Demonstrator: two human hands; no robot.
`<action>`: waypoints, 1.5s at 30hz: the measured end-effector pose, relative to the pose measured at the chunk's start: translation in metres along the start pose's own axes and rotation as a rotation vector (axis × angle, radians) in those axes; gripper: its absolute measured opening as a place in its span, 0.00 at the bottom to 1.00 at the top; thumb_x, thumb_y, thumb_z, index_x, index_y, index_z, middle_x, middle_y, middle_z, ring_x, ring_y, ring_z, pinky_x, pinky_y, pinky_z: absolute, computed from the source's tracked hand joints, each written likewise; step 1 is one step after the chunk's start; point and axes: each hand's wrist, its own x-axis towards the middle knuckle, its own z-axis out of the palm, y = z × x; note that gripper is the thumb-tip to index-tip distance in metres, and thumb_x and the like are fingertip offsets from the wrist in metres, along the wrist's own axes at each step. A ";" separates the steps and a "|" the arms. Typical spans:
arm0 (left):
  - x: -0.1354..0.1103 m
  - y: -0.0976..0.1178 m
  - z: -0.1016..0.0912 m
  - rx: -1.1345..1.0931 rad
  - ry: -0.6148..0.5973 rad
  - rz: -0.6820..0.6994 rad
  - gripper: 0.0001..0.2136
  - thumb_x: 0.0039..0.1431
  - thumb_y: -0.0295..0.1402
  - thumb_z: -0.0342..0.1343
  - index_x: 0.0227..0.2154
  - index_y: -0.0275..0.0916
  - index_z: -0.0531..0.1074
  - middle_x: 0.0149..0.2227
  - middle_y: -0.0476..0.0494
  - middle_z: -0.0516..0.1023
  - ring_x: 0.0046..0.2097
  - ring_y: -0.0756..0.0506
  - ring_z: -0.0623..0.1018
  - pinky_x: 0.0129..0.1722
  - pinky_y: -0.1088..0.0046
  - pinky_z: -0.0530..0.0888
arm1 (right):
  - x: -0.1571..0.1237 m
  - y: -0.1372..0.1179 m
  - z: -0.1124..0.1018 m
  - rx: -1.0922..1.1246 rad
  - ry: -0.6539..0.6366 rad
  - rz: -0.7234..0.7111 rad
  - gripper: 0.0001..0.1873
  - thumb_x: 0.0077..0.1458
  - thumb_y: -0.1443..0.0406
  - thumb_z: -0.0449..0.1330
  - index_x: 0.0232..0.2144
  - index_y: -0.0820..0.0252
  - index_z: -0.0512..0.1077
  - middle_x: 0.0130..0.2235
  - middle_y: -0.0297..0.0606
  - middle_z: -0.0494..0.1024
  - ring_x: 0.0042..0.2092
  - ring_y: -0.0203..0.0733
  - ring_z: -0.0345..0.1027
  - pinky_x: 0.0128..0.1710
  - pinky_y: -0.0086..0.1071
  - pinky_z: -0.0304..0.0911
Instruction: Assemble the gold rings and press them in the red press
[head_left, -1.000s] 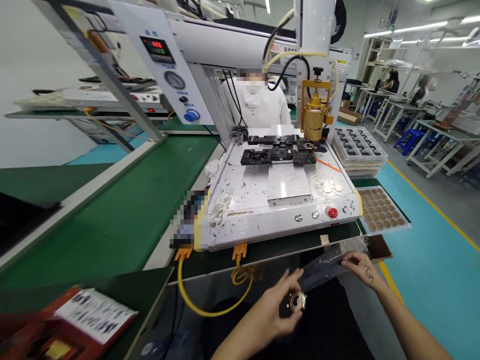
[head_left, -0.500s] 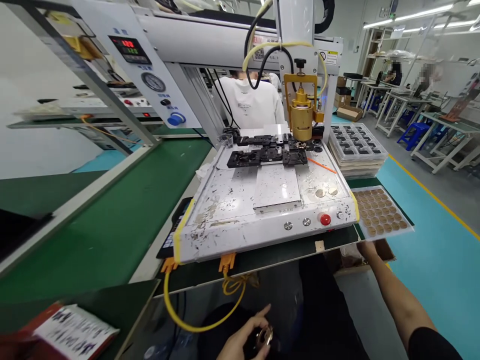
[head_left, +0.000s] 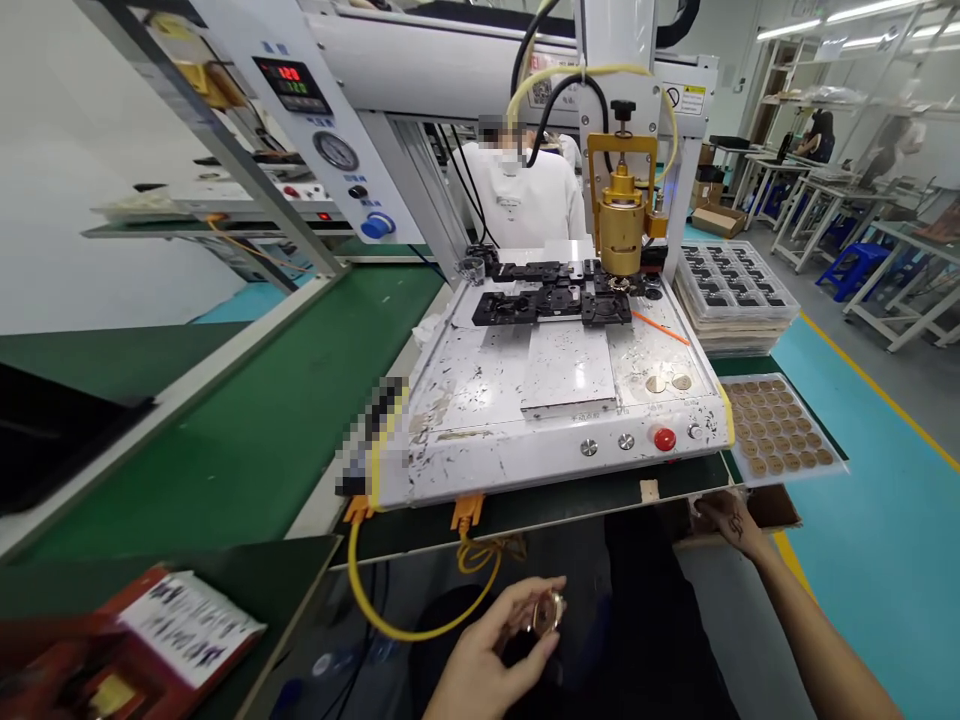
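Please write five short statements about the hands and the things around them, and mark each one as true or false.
1. The left hand holds a round metal part. True.
2. The right hand presses the red button. False: the right hand is at the cardboard box.
3. Two pale discs lie on the white machine base. True.
4. The orange stick lies inside the cardboard box. False: the orange stick lies on the white machine base.
5. The disc sheet is right of the white machine base. True.

Bright ceiling tubes [head_left: 788,30], edges stretched, lower left perhaps blurred
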 end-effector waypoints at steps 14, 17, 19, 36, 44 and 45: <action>0.006 0.076 0.023 -0.675 0.116 -0.170 0.27 0.48 0.33 0.80 0.50 0.40 0.76 0.46 0.39 0.87 0.49 0.37 0.88 0.52 0.63 0.83 | -0.080 -0.192 0.061 0.630 -0.320 0.053 0.18 0.58 0.51 0.73 0.43 0.57 0.81 0.35 0.36 0.82 0.26 0.36 0.74 0.29 0.33 0.73; -0.005 0.085 0.015 -0.754 0.185 -0.189 0.31 0.47 0.36 0.81 0.54 0.38 0.77 0.51 0.33 0.87 0.53 0.33 0.86 0.55 0.59 0.82 | -0.072 -0.213 0.068 0.661 -0.406 0.107 0.19 0.54 0.51 0.76 0.34 0.59 0.78 0.28 0.32 0.80 0.24 0.37 0.75 0.28 0.32 0.72; -0.012 0.089 0.011 -0.802 0.225 -0.187 0.31 0.50 0.41 0.79 0.55 0.36 0.77 0.53 0.29 0.86 0.54 0.31 0.86 0.56 0.56 0.81 | -0.070 -0.221 0.071 0.652 -0.470 0.125 0.20 0.54 0.50 0.75 0.32 0.59 0.76 0.23 0.29 0.76 0.23 0.38 0.76 0.29 0.31 0.71; -0.035 0.096 0.013 -0.878 0.193 -0.080 0.24 0.63 0.46 0.70 0.58 0.41 0.80 0.56 0.35 0.85 0.59 0.32 0.83 0.63 0.51 0.78 | -0.079 -0.237 0.070 0.613 -0.754 0.178 0.20 0.65 0.50 0.67 0.32 0.57 0.69 0.20 0.23 0.64 0.19 0.29 0.53 0.19 0.25 0.51; -0.038 0.098 0.017 -0.837 0.212 -0.038 0.24 0.64 0.47 0.68 0.59 0.40 0.80 0.55 0.35 0.86 0.57 0.33 0.84 0.62 0.50 0.79 | -0.079 -0.262 0.072 0.360 -0.656 -0.196 0.16 0.68 0.54 0.64 0.32 0.56 0.71 0.42 0.36 0.71 0.42 0.41 0.65 0.43 0.34 0.62; -0.038 0.099 0.017 -0.826 0.217 -0.031 0.24 0.65 0.47 0.68 0.59 0.40 0.80 0.55 0.35 0.85 0.57 0.33 0.84 0.63 0.50 0.79 | -0.080 -0.265 0.072 0.332 -0.649 -0.223 0.15 0.68 0.55 0.63 0.32 0.56 0.71 0.45 0.37 0.72 0.45 0.42 0.66 0.46 0.35 0.62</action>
